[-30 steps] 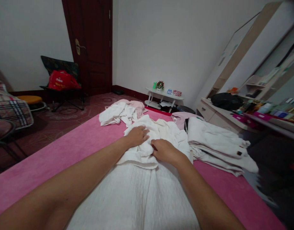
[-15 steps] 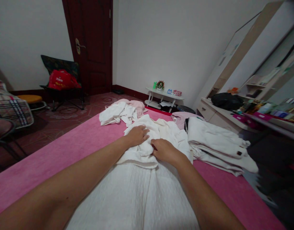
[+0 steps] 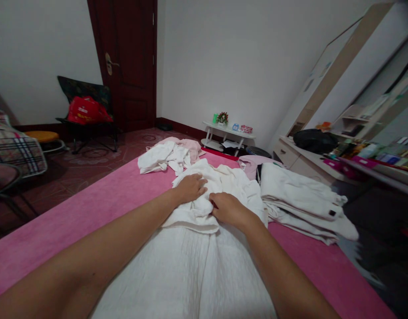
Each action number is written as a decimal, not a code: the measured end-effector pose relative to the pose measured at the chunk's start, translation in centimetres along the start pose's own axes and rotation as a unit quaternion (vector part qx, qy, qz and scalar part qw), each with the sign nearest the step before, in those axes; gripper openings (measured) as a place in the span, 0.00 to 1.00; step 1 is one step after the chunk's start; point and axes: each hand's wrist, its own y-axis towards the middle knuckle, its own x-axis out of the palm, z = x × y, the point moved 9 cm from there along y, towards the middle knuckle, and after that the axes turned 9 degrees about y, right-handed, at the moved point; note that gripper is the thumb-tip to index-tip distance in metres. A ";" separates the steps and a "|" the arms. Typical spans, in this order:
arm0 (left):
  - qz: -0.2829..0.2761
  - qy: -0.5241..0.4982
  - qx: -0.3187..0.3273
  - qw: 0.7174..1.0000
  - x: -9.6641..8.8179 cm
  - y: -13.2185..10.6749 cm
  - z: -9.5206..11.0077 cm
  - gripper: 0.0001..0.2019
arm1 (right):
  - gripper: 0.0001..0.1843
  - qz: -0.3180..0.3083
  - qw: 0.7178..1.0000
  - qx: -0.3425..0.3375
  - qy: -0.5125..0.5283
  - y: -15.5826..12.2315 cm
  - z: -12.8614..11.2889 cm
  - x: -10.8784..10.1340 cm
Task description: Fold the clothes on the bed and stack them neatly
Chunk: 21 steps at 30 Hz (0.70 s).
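A white textured garment [image 3: 187, 274] lies spread on the pink bed cover [image 3: 100, 204] in front of me, its far end bunched into a crumpled heap [image 3: 223, 181]. My left hand [image 3: 190, 187] rests on that heap with its fingers curled into the cloth. My right hand [image 3: 227, 209] sits just to the right, fingers closed and pinching a fold of the same white fabric. Both forearms reach in from the lower edge of the view.
A pile of white and pale pink clothes [image 3: 170, 155] lies farther back on the bed. Folded white garments [image 3: 303, 199] are stacked at the right. Beyond are a dark door [image 3: 127, 62], a chair with a red bag [image 3: 86, 110], a small white table [image 3: 227, 133] and a cluttered dresser [image 3: 356, 155].
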 end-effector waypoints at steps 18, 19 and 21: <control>0.009 -0.005 0.002 1.000 -0.1 0.0 0.0 0.19 | 0.12 -0.005 1.000 0.008 -0.003 -0.1 -0.4 -0.3; 0.009 -0.004 0.002 1.000 -0.1 0.0 0.0 0.19 | 0.12 -0.002 1.000 0.007 -0.004 -0.1 -0.4 -0.3; 0.006 -0.002 0.001 1.000 0.0 0.0 0.0 0.19 | 0.13 0.002 1.000 0.005 -0.006 -0.1 -0.5 -0.3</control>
